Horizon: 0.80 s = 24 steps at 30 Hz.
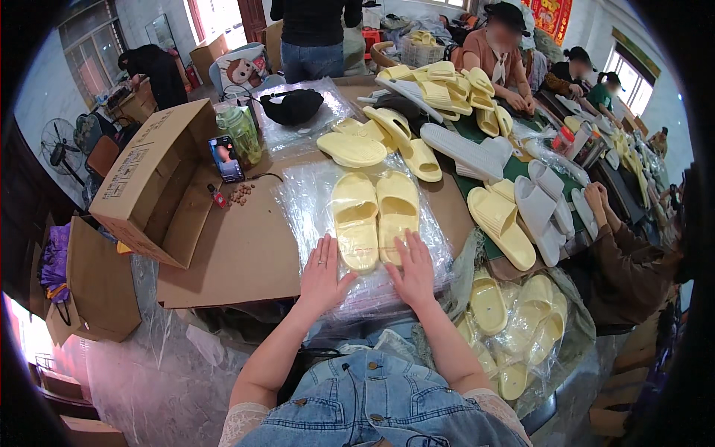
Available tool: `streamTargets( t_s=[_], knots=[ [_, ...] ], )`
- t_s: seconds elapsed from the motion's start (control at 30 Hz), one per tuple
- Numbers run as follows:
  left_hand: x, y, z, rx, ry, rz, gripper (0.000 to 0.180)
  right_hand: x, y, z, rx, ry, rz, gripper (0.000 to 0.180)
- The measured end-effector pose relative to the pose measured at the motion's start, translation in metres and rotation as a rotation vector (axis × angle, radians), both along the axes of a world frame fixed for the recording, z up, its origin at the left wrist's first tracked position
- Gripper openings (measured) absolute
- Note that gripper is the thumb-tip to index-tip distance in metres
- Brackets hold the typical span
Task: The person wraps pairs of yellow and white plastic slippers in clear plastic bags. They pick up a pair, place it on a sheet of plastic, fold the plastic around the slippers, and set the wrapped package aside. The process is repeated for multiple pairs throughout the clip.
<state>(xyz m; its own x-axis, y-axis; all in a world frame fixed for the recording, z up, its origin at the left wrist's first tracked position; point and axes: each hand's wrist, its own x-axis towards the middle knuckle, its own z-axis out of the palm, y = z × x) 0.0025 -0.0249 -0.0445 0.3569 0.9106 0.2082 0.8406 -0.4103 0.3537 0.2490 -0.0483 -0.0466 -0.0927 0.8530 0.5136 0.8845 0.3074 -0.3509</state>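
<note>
A pair of pale yellow slippers, the left slipper (356, 223) and the right slipper (398, 212), lies side by side under clear plastic in front of me. Beneath them is a stack of clear plastic bags (305, 201) on the cardboard-covered table. My left hand (323, 274) rests flat by the left slipper's near end, fingers spread on the plastic. My right hand (412, 270) lies with outstretched fingers over the near edge of the right slipper. Neither hand grips anything. Just beyond the pair, a single yellow slipper (351, 150) rests on its own.
Loose yellow and grey slippers (465, 151) are heaped at the right. An opened cardboard box (160, 186), a propped phone (226, 159) and a green jar (240, 134) stand left. Bagged slippers (521, 320) sit low right. A co-worker's hands (596, 197) are at the far right.
</note>
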Motion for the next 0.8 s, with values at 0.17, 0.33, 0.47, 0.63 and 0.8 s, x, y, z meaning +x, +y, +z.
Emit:
streamTargets(
  t_s=[0.17,0.33,0.47,0.63,0.8],
  knots=[
    [0.004,-0.001,0.0,0.027,0.043,0.025,0.097,0.007,-0.002,-0.012,0.023,0.074,-0.052,0.067],
    [0.004,-0.002,-0.004,0.05,0.054,0.037,0.098,0.005,-0.002,-0.014,0.064,0.078,-0.049,0.065],
    [0.005,-0.003,-0.003,0.078,0.034,0.051,0.097,0.005,-0.003,-0.015,0.07,0.081,-0.048,0.063],
    [0.007,-0.004,-0.003,0.122,-0.008,0.068,0.095,0.006,-0.001,-0.018,0.055,0.079,-0.055,0.065],
    [0.009,-0.005,0.001,0.12,-0.023,0.075,0.094,0.007,-0.002,-0.018,0.05,0.097,-0.05,0.065]
  ],
)
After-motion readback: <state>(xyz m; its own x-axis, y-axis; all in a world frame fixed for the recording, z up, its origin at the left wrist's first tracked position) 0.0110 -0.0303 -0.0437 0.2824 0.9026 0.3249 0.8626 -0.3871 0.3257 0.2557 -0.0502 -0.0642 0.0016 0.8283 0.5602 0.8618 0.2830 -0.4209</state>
